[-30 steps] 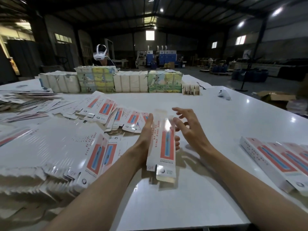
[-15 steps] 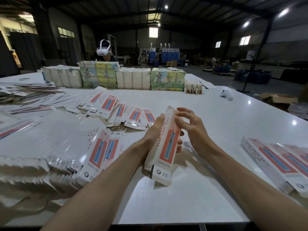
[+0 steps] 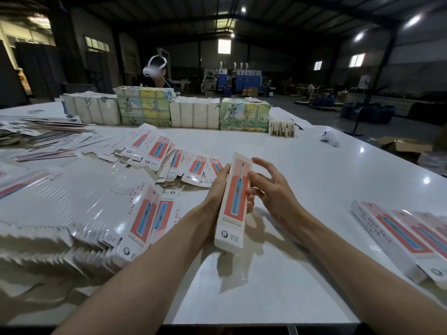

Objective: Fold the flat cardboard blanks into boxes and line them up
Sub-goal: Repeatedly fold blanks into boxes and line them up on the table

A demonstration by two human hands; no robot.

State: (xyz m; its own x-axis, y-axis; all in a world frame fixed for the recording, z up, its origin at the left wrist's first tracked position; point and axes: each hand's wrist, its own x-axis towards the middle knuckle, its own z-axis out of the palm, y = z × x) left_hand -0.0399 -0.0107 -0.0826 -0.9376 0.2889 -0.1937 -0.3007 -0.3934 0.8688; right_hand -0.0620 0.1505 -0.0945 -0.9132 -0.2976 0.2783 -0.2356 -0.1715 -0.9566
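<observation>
At centre the left hand (image 3: 215,189) gripped a seemingly part-folded box (image 3: 235,201); the right hand (image 3: 273,189) hovered beside, fingers spread; finished boxes (image 3: 399,233) lay lower right; many blanks (image 3: 72,209) waited at left.

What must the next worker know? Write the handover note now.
Left hand: grips the box, held above the table.
Right hand: open, fingers spread, thumb at the box's right edge.
Blanks: big fanned pile on the left.
Done: a row of boxes lies on the right.
Left: probably finish this box, set it in the row, then fold the remaining blanks.
</observation>
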